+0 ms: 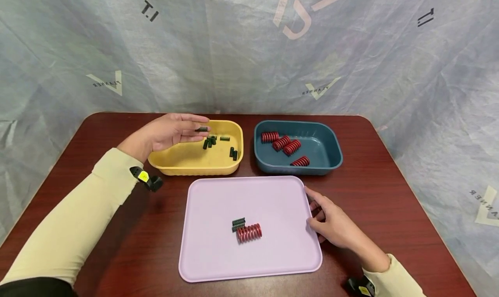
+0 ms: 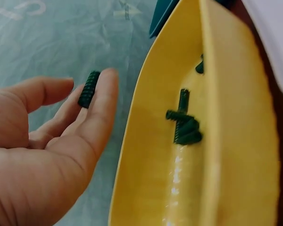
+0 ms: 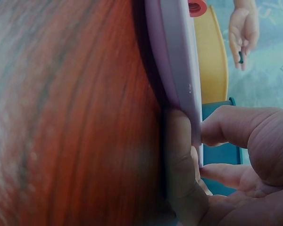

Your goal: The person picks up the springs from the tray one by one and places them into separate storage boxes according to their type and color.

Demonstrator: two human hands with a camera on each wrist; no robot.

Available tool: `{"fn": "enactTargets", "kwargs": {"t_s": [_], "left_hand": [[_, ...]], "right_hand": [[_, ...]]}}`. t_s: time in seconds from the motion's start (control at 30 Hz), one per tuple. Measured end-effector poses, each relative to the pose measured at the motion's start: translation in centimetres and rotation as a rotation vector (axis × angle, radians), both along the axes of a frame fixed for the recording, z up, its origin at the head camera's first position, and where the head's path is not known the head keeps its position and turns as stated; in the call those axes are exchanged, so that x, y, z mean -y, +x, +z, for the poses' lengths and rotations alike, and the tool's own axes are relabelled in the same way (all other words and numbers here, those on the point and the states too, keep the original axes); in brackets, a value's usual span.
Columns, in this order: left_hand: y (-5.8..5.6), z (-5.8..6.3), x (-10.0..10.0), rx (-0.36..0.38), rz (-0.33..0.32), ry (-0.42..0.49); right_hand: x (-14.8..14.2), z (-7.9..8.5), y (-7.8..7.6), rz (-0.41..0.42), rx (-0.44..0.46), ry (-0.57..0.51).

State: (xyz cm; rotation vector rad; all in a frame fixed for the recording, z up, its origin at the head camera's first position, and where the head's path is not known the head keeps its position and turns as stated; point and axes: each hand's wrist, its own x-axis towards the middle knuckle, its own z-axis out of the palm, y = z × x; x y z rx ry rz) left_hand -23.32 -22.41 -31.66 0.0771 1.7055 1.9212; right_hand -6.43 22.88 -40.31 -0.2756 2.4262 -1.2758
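Note:
My left hand [image 1: 167, 132] is above the yellow bin [image 1: 195, 170], its fingers extended. A small green spring [image 2: 88, 89] lies on those fingers, and in the left wrist view the thumb stands apart from it. With thumb on the rim and fingers at the underside, my right hand [image 1: 335, 223] grips the right edge of the lilac tray [image 1: 280, 253]. On the tray, two small green springs [image 1: 238, 224] lie beside a larger red spring [image 1: 249, 233]. Several more green springs [image 1: 210, 141] are in the yellow bin.
A dark blue bin [image 1: 319, 151] right of the yellow one contains several red springs [image 1: 291, 147]. Both bins stand behind the tray on the reddish-brown table [image 1: 374, 193]. A grey printed sheet [image 1: 234, 63] hangs behind the table.

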Motion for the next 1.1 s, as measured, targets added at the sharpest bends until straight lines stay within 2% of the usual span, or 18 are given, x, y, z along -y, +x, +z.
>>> {"fn": "enactTargets", "kwargs": {"t_s": [0.17, 0.37, 0.63, 0.87, 1.1], "left_hand": [[-1.5, 0.9, 0.1, 0.021, -0.062, -0.063], [-2.9, 1.3, 0.0, 0.044, -0.120, -0.121], [-4.1, 0.8, -0.1, 0.064, -0.184, -0.268], [-5.2, 0.2, -0.5, 0.106, -0.226, -0.336], [-5.9, -0.1, -1.1, 0.107, -0.325, -0.406]], "right_hand": [[0.0, 0.1, 0.0, 0.000, 0.001, -0.001], [0.0, 0.1, 0.0, -0.002, 0.002, 0.000], [0.0, 0.0, 0.0, 0.001, -0.010, 0.012], [0.0, 0.0, 0.0, 0.003, -0.017, 0.017], [-0.1, -0.1, -0.1, 0.000, -0.011, 0.012]]}}
